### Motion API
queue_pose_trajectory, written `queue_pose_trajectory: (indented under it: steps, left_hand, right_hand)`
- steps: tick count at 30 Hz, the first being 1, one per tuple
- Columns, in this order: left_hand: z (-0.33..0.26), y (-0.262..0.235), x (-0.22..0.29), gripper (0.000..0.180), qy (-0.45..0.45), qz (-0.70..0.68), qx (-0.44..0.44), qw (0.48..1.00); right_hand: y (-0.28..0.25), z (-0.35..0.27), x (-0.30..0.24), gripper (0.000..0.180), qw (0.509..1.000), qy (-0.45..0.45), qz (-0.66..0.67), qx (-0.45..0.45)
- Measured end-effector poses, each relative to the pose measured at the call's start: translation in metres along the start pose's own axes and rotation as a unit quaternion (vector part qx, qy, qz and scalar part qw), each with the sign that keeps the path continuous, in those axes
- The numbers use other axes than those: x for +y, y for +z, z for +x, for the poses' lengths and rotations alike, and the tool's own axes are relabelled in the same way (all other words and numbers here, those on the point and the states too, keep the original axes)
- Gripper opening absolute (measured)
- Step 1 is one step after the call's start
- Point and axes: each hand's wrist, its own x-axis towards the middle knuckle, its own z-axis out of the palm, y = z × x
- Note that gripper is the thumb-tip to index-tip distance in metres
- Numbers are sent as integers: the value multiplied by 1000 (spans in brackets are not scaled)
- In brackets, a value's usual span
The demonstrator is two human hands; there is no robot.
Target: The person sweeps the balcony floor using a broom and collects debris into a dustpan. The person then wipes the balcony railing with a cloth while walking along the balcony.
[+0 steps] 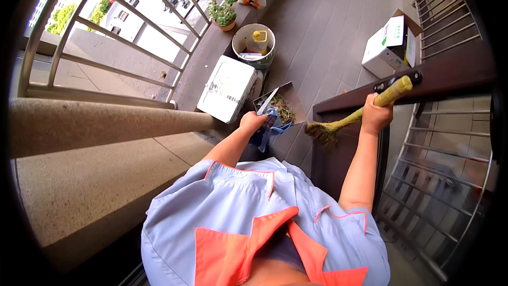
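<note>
With my left hand [252, 122] clenched on the dustpan [280, 107] beside the white box [227, 89] and my right hand [376, 115] gripping the broom [349, 119], tilting the pan could spill its debris [284, 109].

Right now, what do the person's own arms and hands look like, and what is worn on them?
Both forearms are bare, and the left hand and right hand wear no gloves. No watch or ring shows. Short sleeves of a pale blue-grey shirt end above the elbows, edged with thin orange piping; the shirt front has orange panels.
</note>
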Motion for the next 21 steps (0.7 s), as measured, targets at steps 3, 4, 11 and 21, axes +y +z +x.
queue_pose_trajectory:
  steps: [3,4,11,21]
  left_hand:
    - [33,-5,37,40,-13,20,1,1000]
    - [49,-5,43,41,-13,27,-17,999]
    - [140,4,122,42,-3,59,-21,998]
    - [248,10,267,45,28,98,11,995]
  right_hand:
    - [-3,5,24,16,998,48,28,-17]
    - [-4,7,27,15,998,54,43,-14]
    - [0,21,50,9,1000,4,7,-28]
    - [11,1,86,19,991,130,-2,-45]
